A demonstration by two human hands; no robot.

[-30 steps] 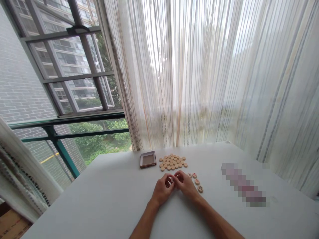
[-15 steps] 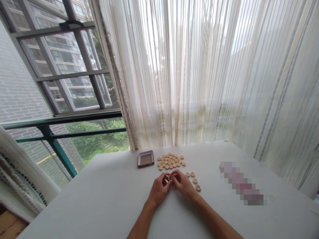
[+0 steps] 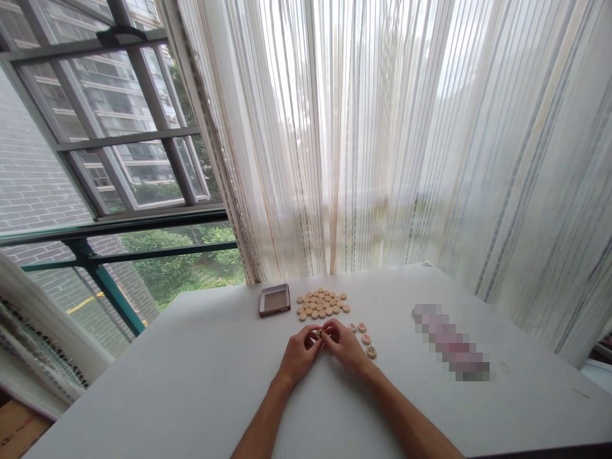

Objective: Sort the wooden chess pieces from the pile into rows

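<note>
My left hand (image 3: 297, 357) and my right hand (image 3: 348, 347) meet over the white table. Between their fingertips is a round wooden Chinese chess piece (image 3: 319, 334) with a dark character on its face. Fingers cover much of its edge. Just right of my right hand lie several face-up pieces, among them a red-marked piece (image 3: 366, 339) and a dark-marked piece (image 3: 371, 352). Beyond my hands, a flat cluster of plain-topped wooden pieces (image 3: 322, 305) covers a patch of the table.
Left of the cluster stands an open shallow box (image 3: 275, 312) with a brown rim. A pixelated pinkish strip (image 3: 452, 344) lies on the table (image 3: 191, 382) at right. Sheer curtains (image 3: 382, 159) hang behind the far edge, and a window (image 3: 138, 127) is at left.
The view has shifted slightly, so the table things appear a little further left and higher. Both hands keep the piece between their fingertips, and its face is now less visible.
</note>
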